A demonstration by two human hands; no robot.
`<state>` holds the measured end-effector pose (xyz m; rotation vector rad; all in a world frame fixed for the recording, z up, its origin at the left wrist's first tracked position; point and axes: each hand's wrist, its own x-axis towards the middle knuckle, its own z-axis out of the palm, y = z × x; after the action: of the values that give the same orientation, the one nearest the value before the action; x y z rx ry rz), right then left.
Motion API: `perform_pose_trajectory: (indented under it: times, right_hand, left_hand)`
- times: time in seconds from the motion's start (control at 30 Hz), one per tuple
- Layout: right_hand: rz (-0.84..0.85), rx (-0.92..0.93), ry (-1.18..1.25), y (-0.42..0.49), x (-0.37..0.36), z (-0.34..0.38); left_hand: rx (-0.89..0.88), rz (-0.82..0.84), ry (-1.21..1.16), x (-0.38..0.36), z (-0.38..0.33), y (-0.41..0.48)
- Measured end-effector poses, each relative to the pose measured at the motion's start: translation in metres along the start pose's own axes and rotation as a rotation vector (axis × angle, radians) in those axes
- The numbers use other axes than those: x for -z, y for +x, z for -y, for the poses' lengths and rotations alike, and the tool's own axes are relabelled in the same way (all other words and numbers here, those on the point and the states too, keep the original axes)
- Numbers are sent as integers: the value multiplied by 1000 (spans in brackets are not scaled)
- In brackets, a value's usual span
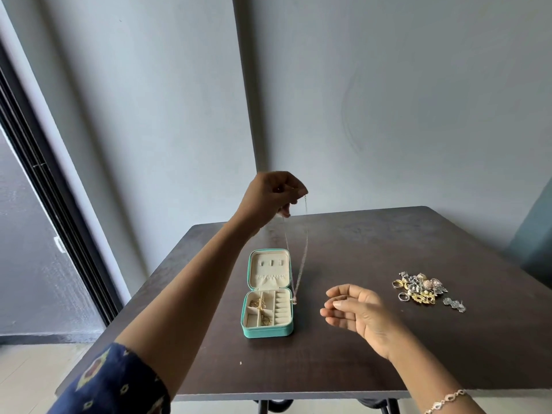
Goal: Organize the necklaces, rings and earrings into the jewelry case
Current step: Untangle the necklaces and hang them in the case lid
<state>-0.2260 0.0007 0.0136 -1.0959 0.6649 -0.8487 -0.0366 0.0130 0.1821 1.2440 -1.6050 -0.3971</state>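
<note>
L hand point(273, 194) is raised high over the far-left part of the desk point(358, 240). Thumb + fingertip pinch the top of a thin chain point(305, 249); the other fingers are curled.

The chain hangs as a long narrow loop. Its low end sits just beside the right wall of the case point(267, 332), outside it. Can't tell if that end touches the desk. Prob. held high so the loop hangs straight w/o knots before it goes in.

R hand point(358, 312) hovers low, right of the case. Fingers are relaxed and a bit apart, palm turned left, nothing seen in it. Prob. ready to steady or catch the low end.

The case lies open nearer the left edge, lid point(268, 267) leaning back toward the far edge. A gold chain point(263, 312) already lies in the left compartments. The ring rolls point(282, 306) on the right side look unfilled.

The pile point(421, 286) of rings + earrings lies toward the right edge, well apart from the case.

Room: bare desk lies btw case and pile, also along the near and far edges. Walls stand close behind the far edge, so a lift there is tighter. To lower the chain in, it must shift left over the case wall; snag risk at the rim.
</note>
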Motion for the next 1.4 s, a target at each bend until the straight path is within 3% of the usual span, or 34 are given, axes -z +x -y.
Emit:
perform_pose_trajectory:
  times: [0.4, 0.9, 1.07, 1.3, 1.4]
  right_hand:
    - [116, 127, -338, 11, -17, 14]
    - [75, 59, -175, -17, -9, -8]
    - [60, 55, -192, -4, -15, -11]
    - [-127, 175, -311, 22, -16, -11]
    - [-81, 160, -302, 23, -19, -12]
  left_hand:
    - [-14, 4, 15, -3, -9, -9]
    - [23, -49, -42, -16, -7, -5]
    - [18, -28, -27, -15, -5, -4]
    - [-3, -34, -17, -15, 0, -3]
    - [2, -23, -33, -17, 2, -3]
